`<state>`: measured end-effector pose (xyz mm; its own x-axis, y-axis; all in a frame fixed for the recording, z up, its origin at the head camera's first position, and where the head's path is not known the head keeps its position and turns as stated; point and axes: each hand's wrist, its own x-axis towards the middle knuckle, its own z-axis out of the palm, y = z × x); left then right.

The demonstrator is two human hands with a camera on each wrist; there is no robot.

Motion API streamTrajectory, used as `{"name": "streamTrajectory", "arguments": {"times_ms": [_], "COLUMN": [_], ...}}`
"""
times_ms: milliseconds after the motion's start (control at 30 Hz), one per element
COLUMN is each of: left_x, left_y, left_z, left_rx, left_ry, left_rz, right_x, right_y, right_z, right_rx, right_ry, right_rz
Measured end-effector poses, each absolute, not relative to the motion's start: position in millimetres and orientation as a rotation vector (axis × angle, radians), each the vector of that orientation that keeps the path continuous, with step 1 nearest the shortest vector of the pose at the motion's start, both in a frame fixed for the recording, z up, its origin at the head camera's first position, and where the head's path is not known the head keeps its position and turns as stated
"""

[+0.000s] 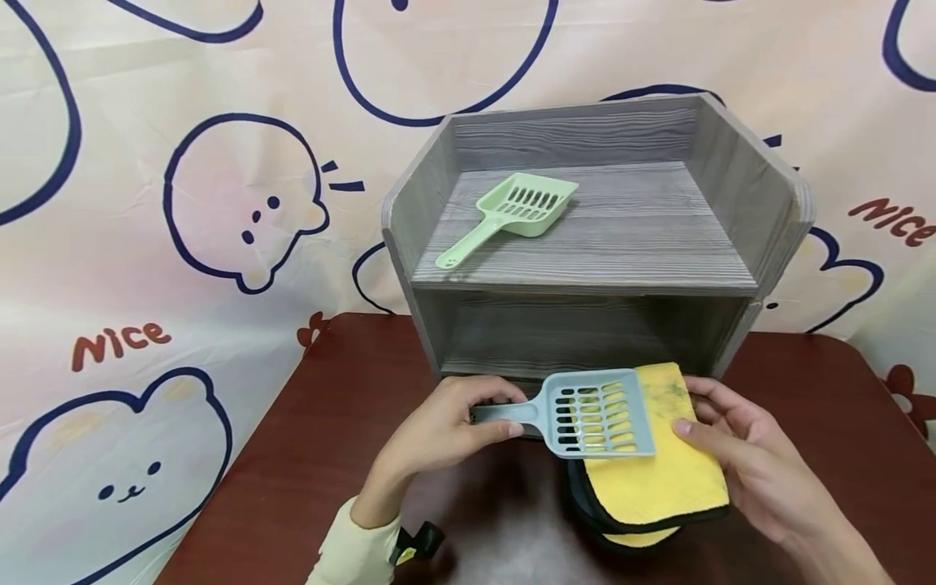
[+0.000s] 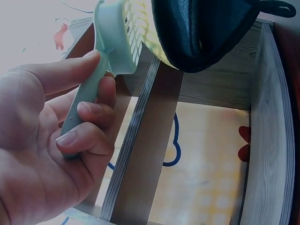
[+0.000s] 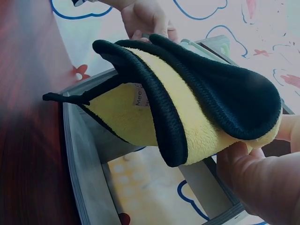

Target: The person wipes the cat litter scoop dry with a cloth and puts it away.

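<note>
My left hand (image 1: 457, 418) grips the handle of a blue-grey slotted litter scoop (image 1: 600, 414), fingers curled round it in the left wrist view. The head of the scoop (image 2: 115, 40) lies against a folded yellow cloth (image 1: 669, 479) with a dark backing and black edging. On the cloth's right side, my right hand (image 1: 760, 463) pinches it between thumb and fingers. The right wrist view shows the cloth (image 3: 197, 126) in several loose folds, with a small white label (image 3: 140, 95) and a hanging loop (image 3: 58, 97). Both things are held up in front of the shelf.
A grey wooden two-level shelf (image 1: 585, 288) stands on the dark red table (image 1: 285, 479). On its upper board lies a pale green slotted scoop (image 1: 522, 207), handle toward the front left. A printed cloth backdrop (image 1: 249, 65) hangs behind. A black strap device (image 1: 420, 543) sits at the left wrist.
</note>
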<state>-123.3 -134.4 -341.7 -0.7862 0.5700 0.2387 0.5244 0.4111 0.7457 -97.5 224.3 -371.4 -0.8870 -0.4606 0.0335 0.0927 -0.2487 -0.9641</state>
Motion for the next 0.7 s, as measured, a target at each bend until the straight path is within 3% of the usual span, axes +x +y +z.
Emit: {"name": "streamTrajectory", "arguments": {"times_ms": [700], "left_x": [-122], "left_y": [-122], "left_z": [-346], "left_rx": [0.934], "left_ry": [2.557], "left_rz": [1.4], "right_x": [-98], "right_y": [209], "right_z": [-369], "right_rx": [-0.442], "right_ry": [1.638], "right_rz": [-2.238]}}
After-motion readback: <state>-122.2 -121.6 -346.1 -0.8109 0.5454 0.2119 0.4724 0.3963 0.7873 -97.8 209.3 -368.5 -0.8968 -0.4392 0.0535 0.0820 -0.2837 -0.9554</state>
